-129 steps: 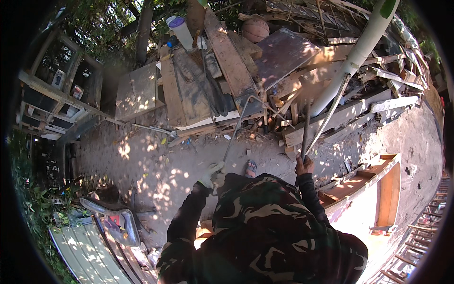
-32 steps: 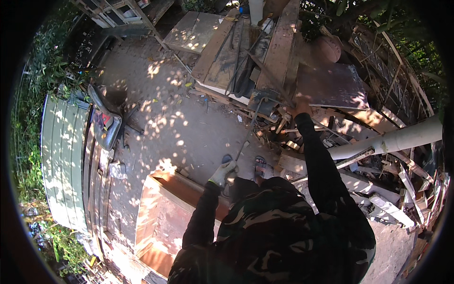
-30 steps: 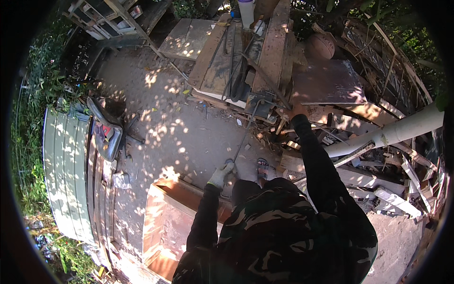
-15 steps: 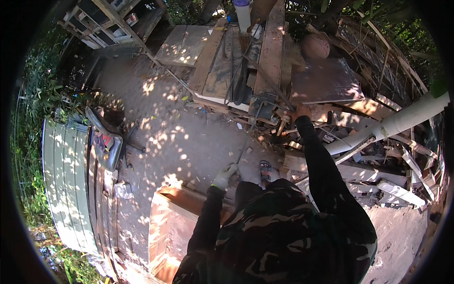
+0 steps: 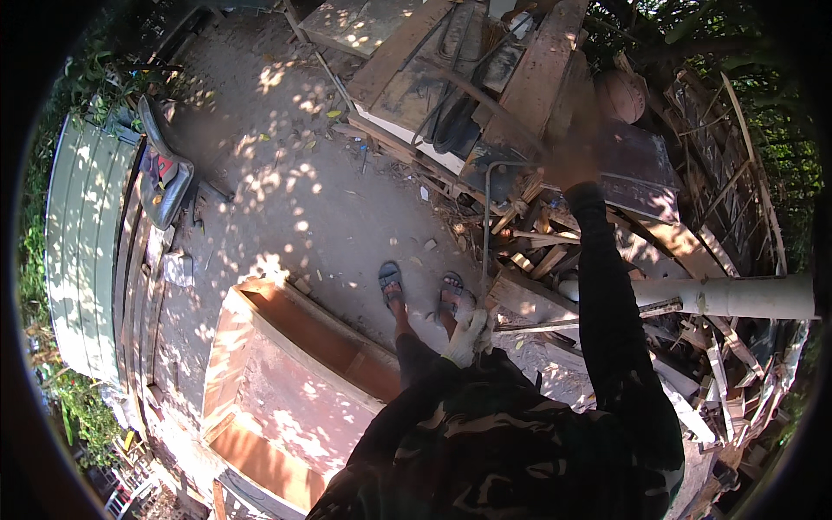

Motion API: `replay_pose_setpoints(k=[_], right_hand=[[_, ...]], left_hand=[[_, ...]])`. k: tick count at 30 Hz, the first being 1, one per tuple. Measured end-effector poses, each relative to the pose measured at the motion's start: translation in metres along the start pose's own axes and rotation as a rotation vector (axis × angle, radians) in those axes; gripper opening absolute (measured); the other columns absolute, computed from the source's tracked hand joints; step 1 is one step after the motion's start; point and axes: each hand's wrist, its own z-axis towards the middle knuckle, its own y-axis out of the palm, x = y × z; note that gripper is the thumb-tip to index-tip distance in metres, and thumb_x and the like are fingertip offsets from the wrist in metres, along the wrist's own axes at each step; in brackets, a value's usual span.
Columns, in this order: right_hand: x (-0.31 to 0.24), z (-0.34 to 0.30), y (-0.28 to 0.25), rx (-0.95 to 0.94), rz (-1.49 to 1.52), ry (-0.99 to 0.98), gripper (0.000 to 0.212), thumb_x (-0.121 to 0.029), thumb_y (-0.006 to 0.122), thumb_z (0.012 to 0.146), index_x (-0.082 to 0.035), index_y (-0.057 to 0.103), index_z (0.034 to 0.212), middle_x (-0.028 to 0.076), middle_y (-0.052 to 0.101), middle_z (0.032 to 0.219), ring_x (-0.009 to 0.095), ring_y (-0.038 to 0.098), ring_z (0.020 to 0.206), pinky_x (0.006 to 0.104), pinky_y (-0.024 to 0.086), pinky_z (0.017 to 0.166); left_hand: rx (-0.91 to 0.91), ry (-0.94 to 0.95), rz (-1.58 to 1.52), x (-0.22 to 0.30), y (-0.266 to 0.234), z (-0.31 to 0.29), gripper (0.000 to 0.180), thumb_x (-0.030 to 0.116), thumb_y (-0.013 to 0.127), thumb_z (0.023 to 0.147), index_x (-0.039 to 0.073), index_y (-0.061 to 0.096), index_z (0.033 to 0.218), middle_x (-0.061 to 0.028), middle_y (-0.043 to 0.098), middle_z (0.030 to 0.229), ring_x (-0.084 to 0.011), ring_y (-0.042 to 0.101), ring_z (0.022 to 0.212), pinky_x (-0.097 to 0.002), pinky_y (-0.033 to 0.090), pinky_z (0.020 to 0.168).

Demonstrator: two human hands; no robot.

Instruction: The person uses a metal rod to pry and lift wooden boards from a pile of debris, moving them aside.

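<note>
"Hands?"
"I see the gloved left hand (image 5: 469, 336) at five o'clock, closed round the bent rod (image 5: 484, 234), which runs toward twelve."
"And the right hand (image 5: 574, 163)?"
"Two o'clock, blurred; I can't tell its opening or grip. A dark bar (image 5: 496, 104) reaches that blur from ten."

Right arm (image 5: 611, 303) reaches forward, nearly straight, dark sleeve down to the wrist (image 5: 585, 198). Right hand (image 5: 575, 165) out ahead, closed; finger detail lost to blur. Left arm (image 5: 388, 429) bent, tucked close to torso (image 5: 511, 425); much of the forearm merges with dark clothing. Left hand (image 5: 469, 336) gloved, pale, fingers curled shut, low in front of the belly. Hands well apart, right farther forward. Both sandalled feet (image 5: 392, 282) show, just apart, toes forward.
</note>
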Motion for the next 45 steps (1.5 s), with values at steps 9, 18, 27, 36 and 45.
replay_pose_setpoints(k=[9,18,27,36,45], right_hand=[[-0.046,0.020,-0.080,-0.191,0.004,-0.147,0.041,-0.037,0.072,0.079,-0.005,0.060,0.100,0.019,0.065,0.082,0.037,0.065,0.082,0.0488,0.049,0.072],[-0.051,0.024,-0.060,-0.110,0.006,-0.129,0.045,-0.031,0.079,0.075,-0.007,0.063,0.109,0.020,0.068,0.089,0.039,0.066,0.089,0.0480,0.053,0.079],[-0.029,0.030,-0.019,-0.206,0.091,-0.123,0.043,-0.028,0.077,0.077,-0.009,0.061,0.111,0.020,0.068,0.089,0.039,0.066,0.090,0.0483,0.053,0.079],[-0.030,0.026,-0.033,-0.109,0.164,-0.180,0.041,-0.022,0.075,0.078,-0.006,0.056,0.110,0.019,0.067,0.093,0.039,0.065,0.090,0.0480,0.052,0.077],[-0.031,-0.061,-0.052,0.173,0.348,-0.076,0.034,-0.023,0.074,0.080,-0.005,0.055,0.101,0.016,0.064,0.083,0.040,0.063,0.081,0.0458,0.049,0.070]], left_hand=[[-0.190,-0.071,-0.341,-0.055,0.055,0.027,0.023,0.034,0.049,0.101,0.011,0.051,0.101,-0.0001,0.048,0.075,-0.0121,0.049,0.061,-0.0283,0.048,0.059],[-0.010,0.078,0.213,-0.061,0.037,0.070,0.024,0.029,0.052,0.100,0.006,0.058,0.099,-0.0050,0.060,0.088,-0.0128,0.059,0.084,-0.0266,0.048,0.075],[0.462,0.388,0.393,0.040,0.065,0.115,0.033,0.038,0.053,0.098,0.006,0.059,0.092,0.0036,0.048,0.065,-0.0032,0.041,0.057,-0.0239,0.034,0.051],[0.231,0.084,-0.066,0.032,0.102,0.111,0.046,0.059,0.051,0.092,0.016,0.049,0.076,0.0069,0.034,0.057,-0.0072,0.033,0.047,-0.0254,0.030,0.042],[0.034,0.055,-0.283,0.028,0.109,0.106,0.048,0.061,0.050,0.092,0.016,0.049,0.076,0.0068,0.028,0.055,-0.0087,0.027,0.045,-0.0263,0.027,0.044]])
